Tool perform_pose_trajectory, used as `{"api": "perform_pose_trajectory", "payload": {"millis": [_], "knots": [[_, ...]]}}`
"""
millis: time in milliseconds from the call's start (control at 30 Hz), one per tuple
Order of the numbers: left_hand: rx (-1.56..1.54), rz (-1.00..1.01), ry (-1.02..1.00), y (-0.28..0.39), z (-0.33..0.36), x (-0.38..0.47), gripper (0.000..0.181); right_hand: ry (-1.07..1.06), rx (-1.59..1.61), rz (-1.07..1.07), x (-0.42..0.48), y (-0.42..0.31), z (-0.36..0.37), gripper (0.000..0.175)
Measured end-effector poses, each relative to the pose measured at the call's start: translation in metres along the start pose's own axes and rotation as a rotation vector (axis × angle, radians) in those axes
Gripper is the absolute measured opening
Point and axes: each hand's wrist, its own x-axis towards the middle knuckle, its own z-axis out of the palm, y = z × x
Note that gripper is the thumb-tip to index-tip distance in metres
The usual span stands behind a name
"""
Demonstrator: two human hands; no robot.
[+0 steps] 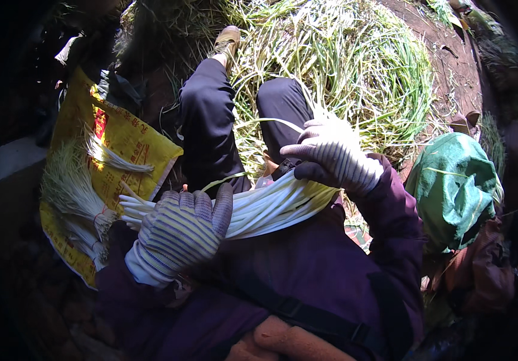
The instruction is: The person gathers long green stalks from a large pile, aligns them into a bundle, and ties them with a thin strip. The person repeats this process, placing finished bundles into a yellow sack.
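My left hand (182,228), in a striped knit glove, is closed around a bundle of long white stalks (263,207) lying across my lap. The cut-looking ends stick out unevenly on its left side. Over the yellowish right part of the bundle is my right hand (331,153), gloved alike, with its index finger stretched left and its dark thumb at the stalks. A pale leaf strand (272,120) arcs up to its fingers; whether they grip it is unclear. One loose green strand (223,180) rises beside my left hand.
On the left, a yellow printed sack (150,144) carries tied bundles of stalks (78,189) and a smaller loose bunch (114,155). A large heap of green leaves (358,67) spreads past my knees. To the right, a green cloth (453,189) drapes over something hidden.
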Motion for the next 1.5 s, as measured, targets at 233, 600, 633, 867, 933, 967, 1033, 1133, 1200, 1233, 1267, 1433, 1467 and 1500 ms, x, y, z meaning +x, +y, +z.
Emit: {"api": "perform_pose_trajectory", "payload": {"millis": [233,600,633,867,933,967,1033,1133,1200,1233,1267,1433,1467,1500], "knots": [[0.238,-0.249,0.275,-0.034,-0.061,-0.027,0.048,0.674,-0.135,0.298,-0.097,0.020,-0.063,0.021],[0.318,-0.238,0.073,-0.057,0.057,-0.046,0.045,0.480,-0.615,0.678,-0.127,0.037,-0.015,0.023],[0.326,-0.224,0.112,-0.056,0.060,-0.050,0.045,0.599,-0.615,0.581,-0.124,0.030,-0.018,0.020],[0.312,-0.218,0.129,-0.059,0.072,-0.063,0.042,0.548,-0.053,0.107,-0.034,-0.002,0.040,0.044],[0.347,-0.243,0.154,-0.065,0.074,-0.077,0.040,0.420,-0.236,0.307,-0.033,0.014,0.064,0.040],[0.350,-0.269,0.162,-0.066,0.075,-0.086,0.039,0.383,-0.215,0.401,-0.038,0.028,0.073,0.040],[0.309,-0.291,0.159,-0.070,0.081,-0.104,0.040,0.406,-0.244,0.594,-0.075,0.052,0.082,0.044],[0.287,-0.320,0.166,-0.078,0.093,-0.125,0.042,0.129,-0.245,0.931,-0.122,0.084,0.086,0.041],[0.287,-0.344,0.137,-0.083,0.098,-0.136,0.044,0.122,-0.321,1.036,-0.152,0.092,0.085,0.033],[0.288,-0.354,0.132,-0.086,0.098,-0.141,0.045,0.130,-0.325,1.072,-0.166,0.095,0.081,0.031],[0.339,-0.321,0.170,-0.089,0.100,-0.145,0.046,0.249,-0.317,1.080,-0.178,0.096,0.078,0.032],[0.342,-0.349,0.156,-0.092,0.096,-0.154,0.046,0.668,-0.110,1.081,-0.203,0.099,0.070,0.032],[0.315,-0.366,0.147,-0.091,0.094,-0.154,0.045,0.729,-0.001,1.037,-0.202,0.100,0.071,0.029],[0.289,-0.386,0.117,-0.090,0.094,-0.153,0.045,0.820,0.119,0.963,-0.199,0.099,0.072,0.027]]}}
